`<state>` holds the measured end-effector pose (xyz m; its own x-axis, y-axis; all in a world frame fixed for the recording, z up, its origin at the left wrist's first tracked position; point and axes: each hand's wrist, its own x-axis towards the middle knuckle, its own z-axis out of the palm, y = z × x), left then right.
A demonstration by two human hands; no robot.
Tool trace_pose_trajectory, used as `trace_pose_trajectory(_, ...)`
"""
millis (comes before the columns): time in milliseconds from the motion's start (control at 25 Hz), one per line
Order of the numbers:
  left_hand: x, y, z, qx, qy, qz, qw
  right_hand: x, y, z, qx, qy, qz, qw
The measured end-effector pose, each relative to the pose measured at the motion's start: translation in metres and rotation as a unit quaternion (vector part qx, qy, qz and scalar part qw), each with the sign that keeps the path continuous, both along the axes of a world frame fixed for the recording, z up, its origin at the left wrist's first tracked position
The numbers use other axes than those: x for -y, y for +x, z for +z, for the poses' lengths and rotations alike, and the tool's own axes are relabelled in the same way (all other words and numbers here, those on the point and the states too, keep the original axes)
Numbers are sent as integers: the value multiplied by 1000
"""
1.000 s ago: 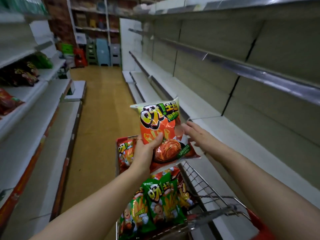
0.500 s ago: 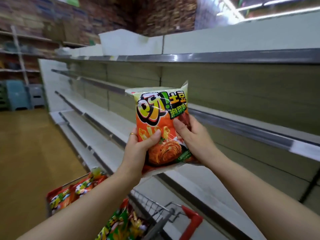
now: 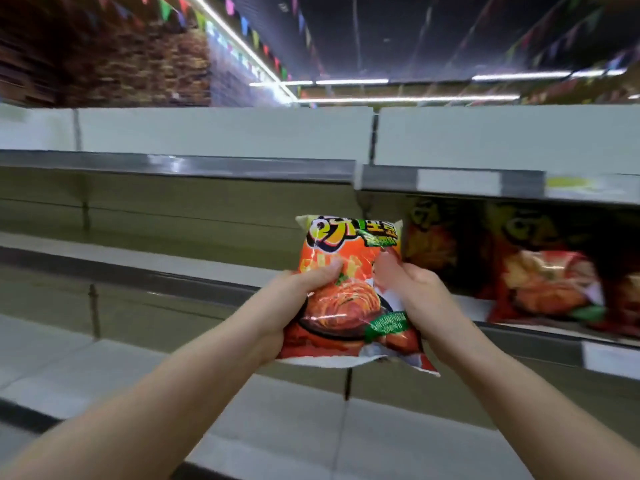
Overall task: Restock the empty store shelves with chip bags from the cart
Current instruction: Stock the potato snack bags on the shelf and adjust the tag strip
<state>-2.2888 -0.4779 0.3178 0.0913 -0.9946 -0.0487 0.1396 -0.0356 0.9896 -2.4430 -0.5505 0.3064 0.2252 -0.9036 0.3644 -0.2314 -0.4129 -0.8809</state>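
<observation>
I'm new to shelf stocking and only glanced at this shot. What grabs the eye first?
The bright orange foil chip bag at centre stands out first, gripped on either side by the left hand and the right hand. Just to its right, blurred matching orange bags stand on the long pale metal shelf. Coloured pennant flags hang overhead.

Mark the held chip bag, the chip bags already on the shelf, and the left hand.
held chip bag (image 3: pixel 349 306), head view, middle of its front
shelved chip bags (image 3: pixel 543 289), head view, front of one bag
left hand (image 3: pixel 294 303), head view, back of the hand
</observation>
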Motion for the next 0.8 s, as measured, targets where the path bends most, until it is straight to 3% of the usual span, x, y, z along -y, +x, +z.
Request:
trace_pose_trajectory(280, 72, -91, 23, 1, 6, -8, 1000, 44, -86, 23, -23, 0, -67, 997)
trace_pose_trajectory(480, 134, -94, 26, 32, -16, 5, 999, 64, -89, 26, -185, -46, -115, 975)
trace_pose_trajectory(600, 165, -92, 22, 58, -9, -12, 998, 76, -85, 25, -219, -58, -155, 962)
trace_pose_trajectory(800, 205, -91, 11, 96, -38, -61, 993, 109, -69, 22, -311, 29, -226, 923)
